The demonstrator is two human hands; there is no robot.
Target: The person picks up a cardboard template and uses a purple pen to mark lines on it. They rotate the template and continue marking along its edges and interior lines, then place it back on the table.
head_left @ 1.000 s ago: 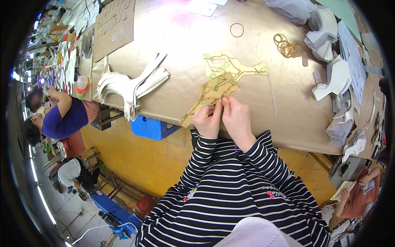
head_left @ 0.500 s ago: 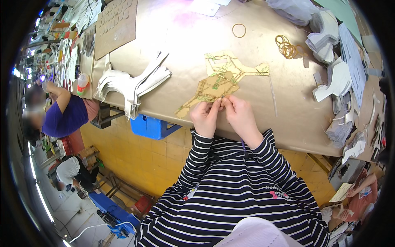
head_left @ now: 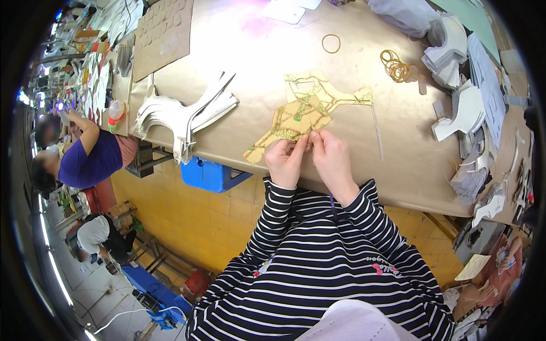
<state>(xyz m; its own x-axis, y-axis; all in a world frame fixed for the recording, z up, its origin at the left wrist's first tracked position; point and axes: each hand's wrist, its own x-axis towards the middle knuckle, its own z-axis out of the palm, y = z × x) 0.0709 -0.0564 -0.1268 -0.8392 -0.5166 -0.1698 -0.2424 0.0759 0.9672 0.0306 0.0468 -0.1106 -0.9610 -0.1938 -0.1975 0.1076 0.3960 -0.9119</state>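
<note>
A flat tan cardboard cutout [head_left: 296, 119] with green printing lies on the brown table [head_left: 256, 57], partly over a second similar cutout [head_left: 318, 91]. My left hand [head_left: 286, 161] and my right hand [head_left: 331, 161] meet at the near edge of the top cutout, fingertips pinched together on it. Both arms wear black-and-white striped sleeves. Whether something small sits between the fingertips is hidden.
A stack of white shaped pieces [head_left: 182, 116] lies at the left. Rubber bands [head_left: 396, 67] and one loose band [head_left: 331, 43] lie farther back. Piles of white and grey cut pieces [head_left: 469, 108] line the right side. A blue bin [head_left: 210, 175] hangs under the table edge. Another person [head_left: 85, 153] works at the far left.
My hands have stayed at the cutout's near edge, shifting slightly. The cutout has turned a little. The person at the left has raised an arm.
</note>
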